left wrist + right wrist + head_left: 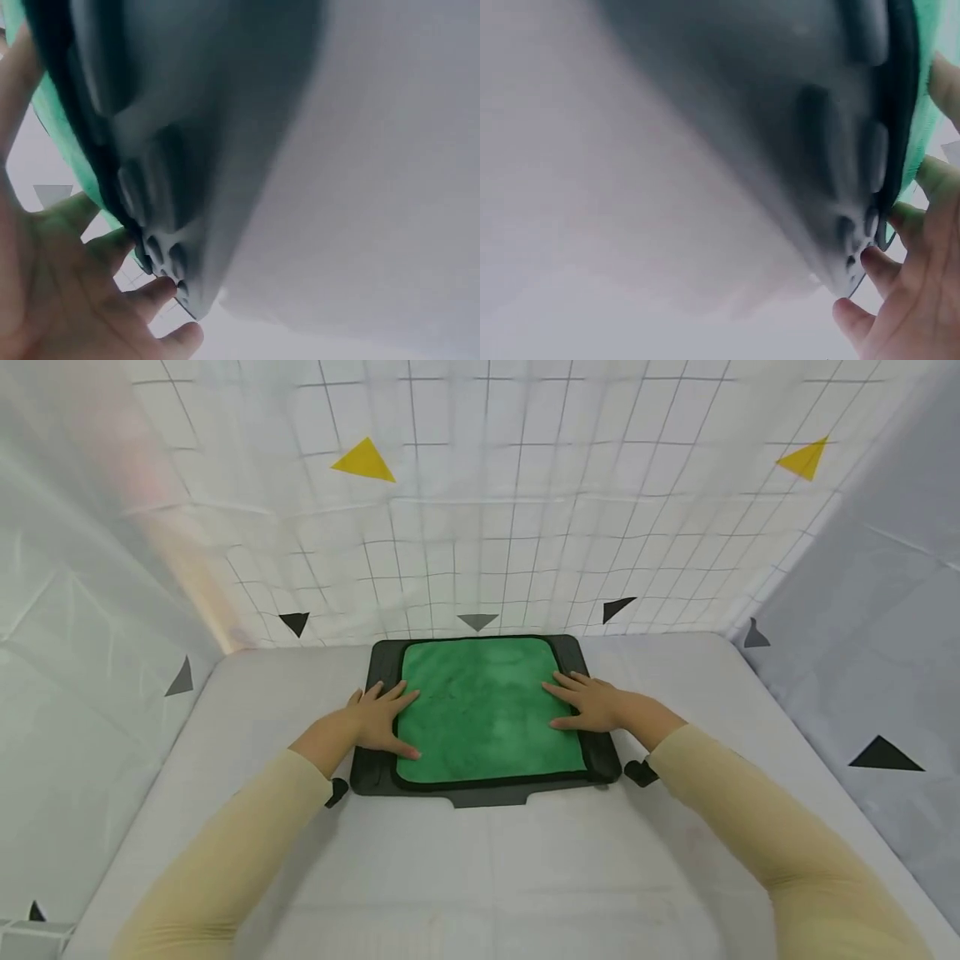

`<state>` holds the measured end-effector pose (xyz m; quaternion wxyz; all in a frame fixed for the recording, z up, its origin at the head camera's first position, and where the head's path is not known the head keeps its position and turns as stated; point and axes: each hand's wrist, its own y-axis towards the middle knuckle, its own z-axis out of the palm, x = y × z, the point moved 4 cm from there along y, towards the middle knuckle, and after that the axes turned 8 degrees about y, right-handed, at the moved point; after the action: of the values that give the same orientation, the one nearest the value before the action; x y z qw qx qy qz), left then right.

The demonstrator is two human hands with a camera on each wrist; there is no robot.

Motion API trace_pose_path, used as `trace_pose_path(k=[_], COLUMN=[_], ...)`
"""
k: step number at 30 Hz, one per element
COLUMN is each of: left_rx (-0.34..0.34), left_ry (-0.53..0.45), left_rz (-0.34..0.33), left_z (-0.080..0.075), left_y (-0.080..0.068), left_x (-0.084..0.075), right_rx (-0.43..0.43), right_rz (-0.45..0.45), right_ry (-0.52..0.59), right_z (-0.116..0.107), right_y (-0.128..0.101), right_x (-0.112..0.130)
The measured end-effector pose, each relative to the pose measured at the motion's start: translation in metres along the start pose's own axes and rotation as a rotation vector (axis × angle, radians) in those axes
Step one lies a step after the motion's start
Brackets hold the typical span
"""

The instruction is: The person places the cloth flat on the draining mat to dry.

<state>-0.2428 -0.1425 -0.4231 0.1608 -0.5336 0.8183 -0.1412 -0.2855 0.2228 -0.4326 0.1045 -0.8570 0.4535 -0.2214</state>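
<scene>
A green cloth [487, 710] with a dark hem lies flat on a black tray [375, 777] near the back of the white table. My left hand [378, 720] rests flat on the cloth's left edge, its fingers spread and straight. On the right edge my right hand [588, 702] lies the same way. The left wrist view shows the left hand [67, 300] beside the tray's ribbed rim [142, 187] and a strip of green cloth [64, 135]. In the right wrist view the right hand [915, 292] touches the tray's rim [855, 165] next to the cloth [922, 97].
White gridded sheets with yellow triangles [363, 462] and black ones wall the table on three sides. The white tabletop [480, 877] stretches in front of the tray. Cream sleeves [757, 827] cover both forearms.
</scene>
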Motion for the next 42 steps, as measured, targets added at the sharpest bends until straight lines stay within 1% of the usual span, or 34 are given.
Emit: trace_pose_path(k=[4,7,12,15,18,21,28,32,37,42], left_rx=[-0.034,-0.068,-0.115,-0.118,-0.099,-0.084,-0.09,-0.095,-0.118,-0.152], left_ry=[0.019,0.025,0.043,0.058,0.074,0.085,0.099,0.105,0.087,0.042], left_rz=[-0.004,-0.004,0.03,0.05,0.06,0.053,0.053,0.052,0.064,0.073], left_z=[0.002,0.004,0.009,0.014,0.019,0.023,0.027,0.026,0.024,0.028], left_y=[-0.003,-0.011,-0.026,-0.033,-0.037,-0.04,-0.043,-0.045,-0.053,-0.062], left_x=[0.002,0.0,-0.008,-0.014,-0.019,-0.021,-0.018,-0.017,-0.018,-0.013], right_rx=[-0.034,-0.07,-0.111,-0.103,-0.074,-0.056,-0.06,-0.09,-0.115,-0.114], right_rz=[0.003,-0.007,-0.072,-0.107,-0.102,-0.093,-0.144,-0.16,-0.164,-0.117], right_ry=[-0.013,-0.008,0.04,0.076,0.073,0.068,0.11,0.113,0.147,0.214], right_z=[0.001,0.0,-0.001,0.003,0.01,0.015,0.022,0.026,0.027,0.024], right_y=[-0.007,-0.012,-0.022,-0.027,-0.03,-0.034,-0.046,-0.048,-0.051,-0.06], right_x=[-0.005,-0.003,0.011,0.02,0.025,0.026,0.023,0.02,0.02,0.017])
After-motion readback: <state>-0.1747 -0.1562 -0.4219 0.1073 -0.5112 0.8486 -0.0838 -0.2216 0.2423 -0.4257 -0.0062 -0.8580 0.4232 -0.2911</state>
